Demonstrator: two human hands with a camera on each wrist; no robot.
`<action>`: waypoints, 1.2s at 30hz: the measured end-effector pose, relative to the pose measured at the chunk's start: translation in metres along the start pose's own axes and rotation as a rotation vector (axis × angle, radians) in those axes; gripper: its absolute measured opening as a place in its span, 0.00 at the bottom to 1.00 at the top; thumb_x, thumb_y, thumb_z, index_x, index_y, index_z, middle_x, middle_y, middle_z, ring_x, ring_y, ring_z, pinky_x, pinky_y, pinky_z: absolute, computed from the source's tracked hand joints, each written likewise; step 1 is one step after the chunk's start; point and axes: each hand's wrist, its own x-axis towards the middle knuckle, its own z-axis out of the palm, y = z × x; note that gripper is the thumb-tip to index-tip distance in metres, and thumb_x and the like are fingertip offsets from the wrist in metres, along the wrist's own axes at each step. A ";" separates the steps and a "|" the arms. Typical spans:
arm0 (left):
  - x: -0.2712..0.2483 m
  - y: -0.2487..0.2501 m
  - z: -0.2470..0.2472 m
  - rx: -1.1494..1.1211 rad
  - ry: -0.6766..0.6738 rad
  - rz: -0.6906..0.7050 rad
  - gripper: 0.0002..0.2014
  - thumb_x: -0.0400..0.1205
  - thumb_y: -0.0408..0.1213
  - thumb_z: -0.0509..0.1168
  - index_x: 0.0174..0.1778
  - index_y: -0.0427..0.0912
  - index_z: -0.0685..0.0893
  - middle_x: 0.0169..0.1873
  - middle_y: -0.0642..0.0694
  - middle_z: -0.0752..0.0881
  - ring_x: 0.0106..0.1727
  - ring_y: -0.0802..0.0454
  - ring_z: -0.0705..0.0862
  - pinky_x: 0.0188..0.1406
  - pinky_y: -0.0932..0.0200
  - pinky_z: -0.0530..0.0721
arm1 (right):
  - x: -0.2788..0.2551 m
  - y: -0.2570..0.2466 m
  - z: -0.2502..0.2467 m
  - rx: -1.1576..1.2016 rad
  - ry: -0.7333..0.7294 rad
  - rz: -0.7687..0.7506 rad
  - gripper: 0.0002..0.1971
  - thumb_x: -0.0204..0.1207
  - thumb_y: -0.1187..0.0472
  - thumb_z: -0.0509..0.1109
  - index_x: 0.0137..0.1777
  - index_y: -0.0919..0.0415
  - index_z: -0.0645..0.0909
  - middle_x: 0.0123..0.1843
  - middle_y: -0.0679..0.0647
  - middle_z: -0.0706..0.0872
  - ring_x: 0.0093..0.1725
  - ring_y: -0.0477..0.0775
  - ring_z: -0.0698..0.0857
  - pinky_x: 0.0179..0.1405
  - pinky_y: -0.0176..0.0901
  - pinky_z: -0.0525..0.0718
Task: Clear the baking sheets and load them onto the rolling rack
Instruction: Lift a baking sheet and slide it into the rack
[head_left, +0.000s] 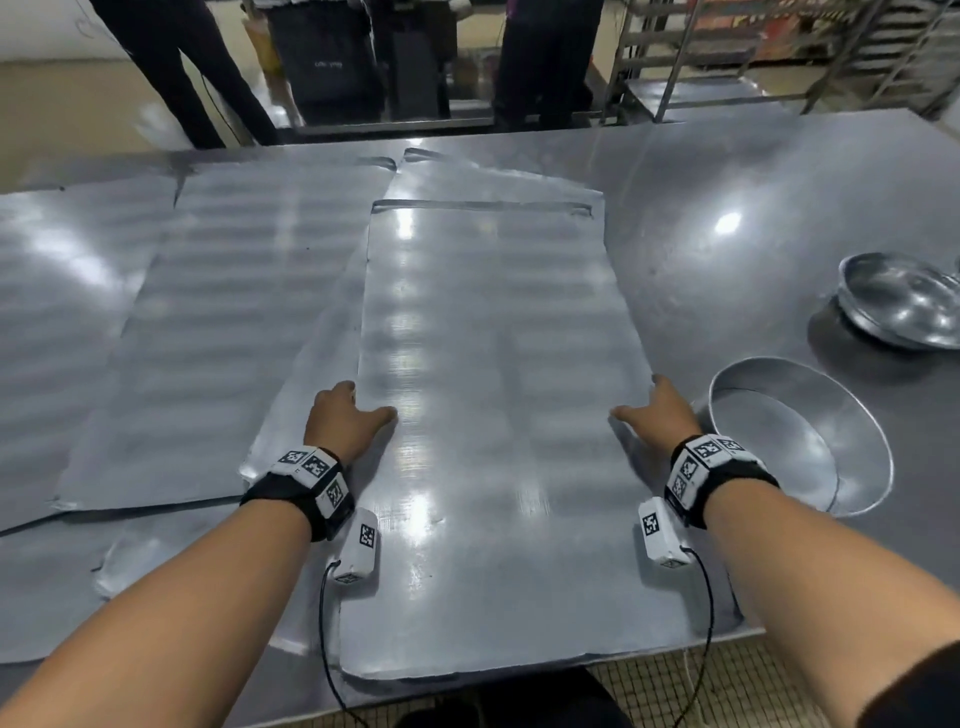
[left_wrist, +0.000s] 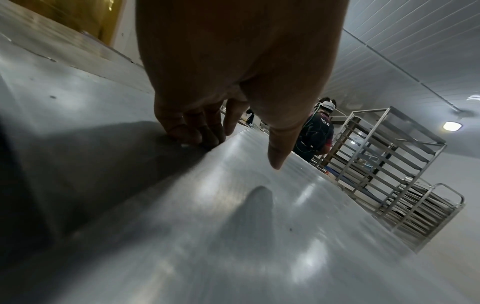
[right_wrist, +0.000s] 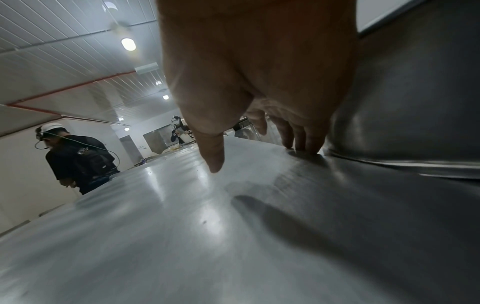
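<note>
My left hand (head_left: 345, 422) is on the left long edge of the flat, silvery rectangular baking sheet (head_left: 493, 415) right in front of me, and my right hand (head_left: 662, 415) is on its right long edge. The left grip is holding the sheet: fingers (left_wrist: 192, 133) curled down over the edge, thumb (left_wrist: 279, 148) stretched out above the top face. Same on the right: fingers (right_wrist: 301, 137) hooked over the rim, thumb (right_wrist: 213, 152) pointing across the top. From the wrist views I cannot tell whether either thumb actually presses on the metal.

The sheet runs lengthways away from me, its near end sticking out past the near edge of the grey steel surface (head_left: 753, 171). It lies on top of other flat metal sheets (head_left: 218, 322) spread out to its left and beyond its far end. Its top is bare and glossy, with ceiling lights reflected in it.

Just to the right of my right hand sits a round, shallow aluminium pan (head_left: 800, 441), very close to my wrist. Farther right and a little farther away, a shiny steel bowl (head_left: 904, 301) sits tilted on the surface.

At the far right, beyond the surface, stands the tall steel rolling rack (head_left: 779, 57) with its rows of rails, well apart from the sheet. Two people in dark trousers (head_left: 182, 67) stand on the far side.
</note>
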 end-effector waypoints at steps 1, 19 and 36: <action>0.003 0.003 0.000 -0.016 0.000 -0.010 0.21 0.75 0.50 0.75 0.51 0.40 0.76 0.55 0.38 0.79 0.48 0.45 0.77 0.38 0.57 0.74 | 0.005 -0.006 -0.002 0.014 0.005 0.002 0.39 0.75 0.56 0.78 0.83 0.62 0.64 0.78 0.64 0.76 0.77 0.66 0.75 0.72 0.50 0.73; 0.030 0.020 -0.008 -0.301 0.023 -0.163 0.30 0.75 0.34 0.78 0.71 0.38 0.73 0.57 0.45 0.81 0.56 0.47 0.81 0.50 0.59 0.75 | 0.051 -0.038 -0.016 0.146 -0.009 -0.007 0.17 0.63 0.62 0.79 0.51 0.60 0.81 0.49 0.57 0.89 0.45 0.60 0.86 0.45 0.44 0.80; 0.123 0.023 -0.075 -0.193 -0.057 0.027 0.36 0.74 0.30 0.78 0.78 0.36 0.72 0.57 0.36 0.86 0.54 0.40 0.85 0.59 0.50 0.82 | 0.025 -0.074 0.005 0.157 -0.004 0.002 0.11 0.70 0.68 0.80 0.48 0.61 0.81 0.39 0.52 0.85 0.39 0.55 0.82 0.42 0.40 0.75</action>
